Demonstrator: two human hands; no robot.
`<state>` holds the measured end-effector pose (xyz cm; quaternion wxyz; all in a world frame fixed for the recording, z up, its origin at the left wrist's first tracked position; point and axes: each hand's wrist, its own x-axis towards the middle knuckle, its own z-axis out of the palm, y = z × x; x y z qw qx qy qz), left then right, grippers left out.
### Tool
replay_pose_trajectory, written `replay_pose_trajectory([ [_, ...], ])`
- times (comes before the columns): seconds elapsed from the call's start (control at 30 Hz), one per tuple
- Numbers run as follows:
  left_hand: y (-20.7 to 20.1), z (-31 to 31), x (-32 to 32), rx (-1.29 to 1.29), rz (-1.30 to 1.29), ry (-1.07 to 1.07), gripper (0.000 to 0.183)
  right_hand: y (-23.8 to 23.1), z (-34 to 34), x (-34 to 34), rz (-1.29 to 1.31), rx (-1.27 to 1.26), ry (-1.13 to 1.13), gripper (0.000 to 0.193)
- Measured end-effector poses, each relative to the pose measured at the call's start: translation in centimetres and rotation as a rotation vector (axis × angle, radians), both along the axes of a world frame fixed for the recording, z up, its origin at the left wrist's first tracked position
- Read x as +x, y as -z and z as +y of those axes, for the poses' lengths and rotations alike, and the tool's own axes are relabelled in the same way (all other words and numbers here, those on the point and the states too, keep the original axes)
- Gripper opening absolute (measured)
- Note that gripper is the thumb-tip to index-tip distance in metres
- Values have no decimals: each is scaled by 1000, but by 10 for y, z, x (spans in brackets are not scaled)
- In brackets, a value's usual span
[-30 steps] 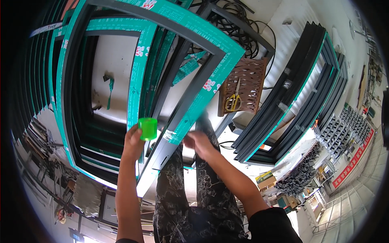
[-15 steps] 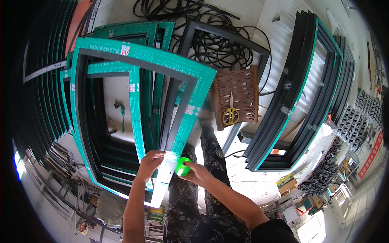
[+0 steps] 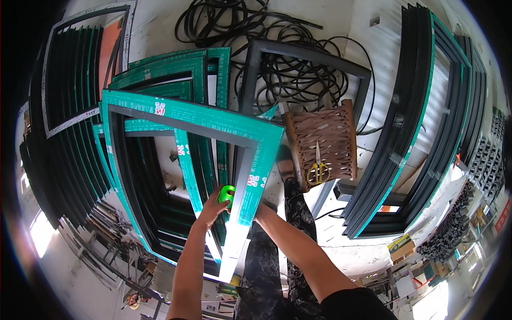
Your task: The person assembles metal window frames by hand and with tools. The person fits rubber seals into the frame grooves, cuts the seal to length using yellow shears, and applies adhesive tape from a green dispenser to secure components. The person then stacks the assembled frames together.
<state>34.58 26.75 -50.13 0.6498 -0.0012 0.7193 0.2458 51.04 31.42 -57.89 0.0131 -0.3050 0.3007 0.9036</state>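
A rectangular frame [image 3: 213, 122] with green printed film on its face and dark grey inner edges stands tilted in front of me. My left hand [image 3: 213, 208] reaches inside its opening, fingers closed on a bright green roll of tape [image 3: 227, 195] beside the right-hand bar. My right hand [image 3: 260, 212] is at the outer side of that same bar; the bar hides its fingers. Strong light whitens the lower end of the bar.
More green-filmed frames [image 3: 213, 80] lean behind this one. A brown woven stool [image 3: 322, 133] carries yellow-handled scissors [image 3: 318, 172]. Black strip coils [image 3: 298, 69] lie beyond, partly within a bare dark frame [image 3: 314, 52]. Stacked dark frames [image 3: 389, 128] stand at right.
The green roll has passed from my right hand to my left, now inside the frame's opening. My right hand has moved to the bar's outer side, its fingers now hidden. The view has shifted.
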Motion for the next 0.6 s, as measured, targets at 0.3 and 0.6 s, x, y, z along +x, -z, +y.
replay_pose_trajectory([
  [0.3,-30,18,4,-37,366,166,43,-9,-5,37,-390,363,-269,24],
  [0.6,-141,-27,60,272,462,403,63,-180,9,47,-349,636,-400,43],
])
